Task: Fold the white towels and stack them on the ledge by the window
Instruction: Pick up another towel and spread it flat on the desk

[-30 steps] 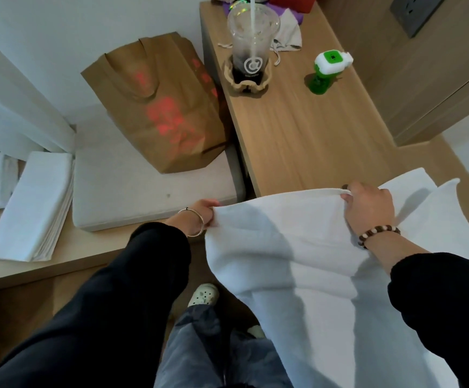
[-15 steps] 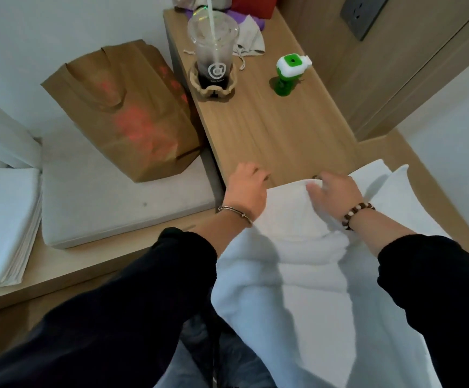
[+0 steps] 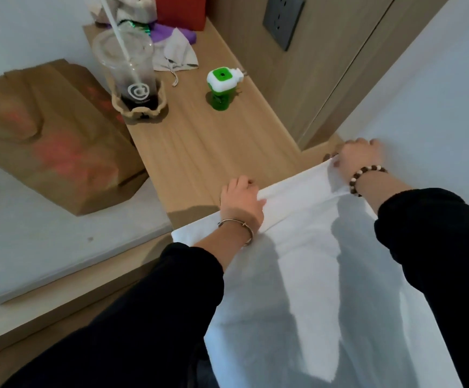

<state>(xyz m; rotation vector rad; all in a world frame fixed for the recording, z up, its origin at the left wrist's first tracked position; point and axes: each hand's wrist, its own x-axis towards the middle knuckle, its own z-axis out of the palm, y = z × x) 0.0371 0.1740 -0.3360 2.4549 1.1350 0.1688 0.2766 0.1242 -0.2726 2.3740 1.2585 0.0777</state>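
The left hand [image 3: 241,203] had its fingers [image 3: 240,182] curled over the folded far edge of the white towel [image 3: 311,264], thumb on top. The right hand [image 3: 358,158] pinched the same edge at its corner, fingers bent. Between the two grips the edge ran taut; below them the towel hung toward the person. Just beyond the left fingers lay the wooden desk [image 3: 199,144]. Farther off stood a green-and-white bottle [image 3: 222,89] and a plastic cup [image 3: 132,77]. A brown paper bag [image 3: 51,135] was off to their left.

The white towel [image 3: 311,275] and paper bag [image 3: 45,135] run past the edges.
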